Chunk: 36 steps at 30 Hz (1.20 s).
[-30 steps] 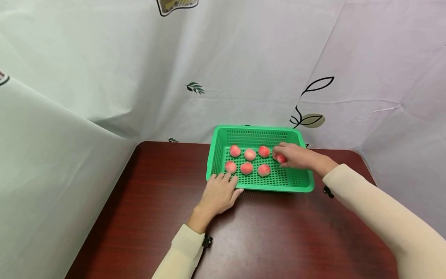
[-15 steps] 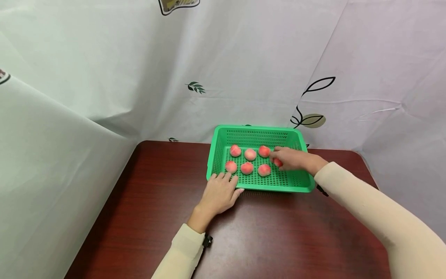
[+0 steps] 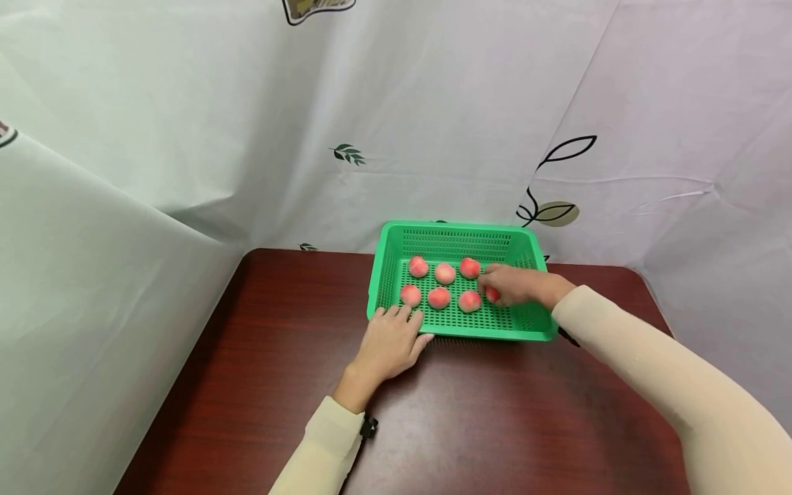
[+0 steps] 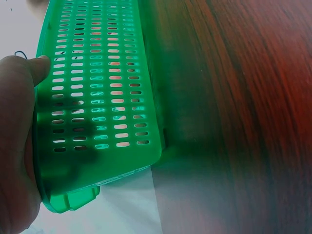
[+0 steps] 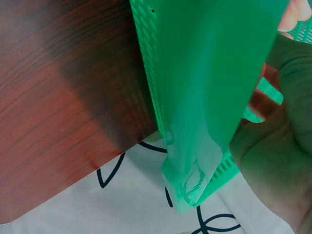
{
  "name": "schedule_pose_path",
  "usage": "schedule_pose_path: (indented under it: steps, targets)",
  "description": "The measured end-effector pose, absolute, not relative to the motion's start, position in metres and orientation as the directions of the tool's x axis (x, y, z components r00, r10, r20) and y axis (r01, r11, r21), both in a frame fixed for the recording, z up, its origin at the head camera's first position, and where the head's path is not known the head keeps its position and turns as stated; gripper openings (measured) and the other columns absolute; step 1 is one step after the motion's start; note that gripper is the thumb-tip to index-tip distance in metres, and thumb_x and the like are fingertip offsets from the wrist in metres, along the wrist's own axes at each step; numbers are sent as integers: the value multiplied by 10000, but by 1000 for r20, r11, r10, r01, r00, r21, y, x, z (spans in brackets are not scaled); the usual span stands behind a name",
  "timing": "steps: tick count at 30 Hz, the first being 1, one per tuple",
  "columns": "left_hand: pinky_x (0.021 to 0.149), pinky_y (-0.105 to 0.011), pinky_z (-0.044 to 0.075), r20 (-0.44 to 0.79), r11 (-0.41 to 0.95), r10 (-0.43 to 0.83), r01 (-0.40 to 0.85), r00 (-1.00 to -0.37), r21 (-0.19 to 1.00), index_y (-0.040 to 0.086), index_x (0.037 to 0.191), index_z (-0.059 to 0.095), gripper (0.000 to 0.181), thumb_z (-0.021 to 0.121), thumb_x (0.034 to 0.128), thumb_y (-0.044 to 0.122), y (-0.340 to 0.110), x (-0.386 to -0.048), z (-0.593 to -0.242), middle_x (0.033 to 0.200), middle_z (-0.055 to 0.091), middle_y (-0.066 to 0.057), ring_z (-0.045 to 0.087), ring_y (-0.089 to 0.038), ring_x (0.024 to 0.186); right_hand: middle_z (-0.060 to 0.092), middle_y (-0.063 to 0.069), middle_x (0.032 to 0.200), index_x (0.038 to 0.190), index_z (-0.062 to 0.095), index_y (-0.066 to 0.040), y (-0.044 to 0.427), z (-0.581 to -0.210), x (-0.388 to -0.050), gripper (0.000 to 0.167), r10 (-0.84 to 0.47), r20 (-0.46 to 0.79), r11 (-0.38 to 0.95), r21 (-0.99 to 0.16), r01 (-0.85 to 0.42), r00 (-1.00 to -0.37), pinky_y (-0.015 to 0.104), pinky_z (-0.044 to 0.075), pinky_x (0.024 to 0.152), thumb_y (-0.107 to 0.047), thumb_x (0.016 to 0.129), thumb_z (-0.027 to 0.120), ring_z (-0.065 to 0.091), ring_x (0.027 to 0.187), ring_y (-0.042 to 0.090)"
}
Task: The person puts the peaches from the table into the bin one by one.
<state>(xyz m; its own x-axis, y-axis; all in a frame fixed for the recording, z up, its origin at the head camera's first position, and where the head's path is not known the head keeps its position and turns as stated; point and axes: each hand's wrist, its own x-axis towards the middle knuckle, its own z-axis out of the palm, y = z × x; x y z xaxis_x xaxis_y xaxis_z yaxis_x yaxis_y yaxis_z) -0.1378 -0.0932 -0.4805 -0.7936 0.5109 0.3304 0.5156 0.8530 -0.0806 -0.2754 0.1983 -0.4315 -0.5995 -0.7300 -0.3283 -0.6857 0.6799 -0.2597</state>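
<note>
A green plastic basket (image 3: 470, 335) with slotted walls stands at the back of the table. Inside it, several pink-red peaches lie in two rows, among them a back-left peach (image 3: 418, 267) and a front-right peach (image 3: 469, 301). My right hand (image 3: 516, 283) reaches over the basket's right side and grips a peach (image 3: 493, 294), low near the basket floor and beside the front-right one. Its fingers partly cover that fruit. My left hand (image 3: 388, 345) holds the near rim at the left corner, fingers over the edge and thumb (image 4: 41, 68) on the outer side.
The dark red wooden table (image 3: 297, 344) extends to the left and in front of the basket. A pale cloth (image 3: 433, 124) with leaf prints hangs right behind the basket and along both sides.
My right hand has moved a little left and toward me with its peach, from the right of the back row to beside the front row. The left hand has stayed on the rim.
</note>
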Motion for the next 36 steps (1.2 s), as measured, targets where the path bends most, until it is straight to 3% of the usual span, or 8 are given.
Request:
schedule_pose_path:
  steps: [11, 29, 36]
  targets:
    - [658, -363, 379, 319, 857, 502, 511, -804, -61, 140, 984, 558, 395, 537, 1030, 532, -93, -138, -480, 909, 584, -31, 572, -240, 774, 576, -2, 829, 1072, 613, -67, 185, -430, -279, 268, -653, -484, 738, -235, -633, -583, 274, 421, 701, 70, 849, 667, 490, 785, 144]
    - [660, -369, 381, 319, 855, 501, 517, -805, -39, 134, 973, 549, 392, 535, 1033, 522, -93, -138, -482, 920, 593, -46, 584, -251, 785, 570, 24, 885, 1061, 587, -107, 168, -426, -282, 280, -513, -614, 799, -85, -595, -600, 305, 413, 682, -43, 881, 792, 492, 794, 172]
    - [663, -362, 382, 317, 857, 500, 512, -806, -48, 142, 979, 554, 391, 534, 1031, 529, -93, -139, -481, 927, 594, -33, 584, -243, 793, 576, 41, 883, 1066, 608, -140, 160, -427, -284, 245, -456, -651, 812, -26, -584, -606, 329, 418, 663, -48, 902, 766, 505, 782, 196]
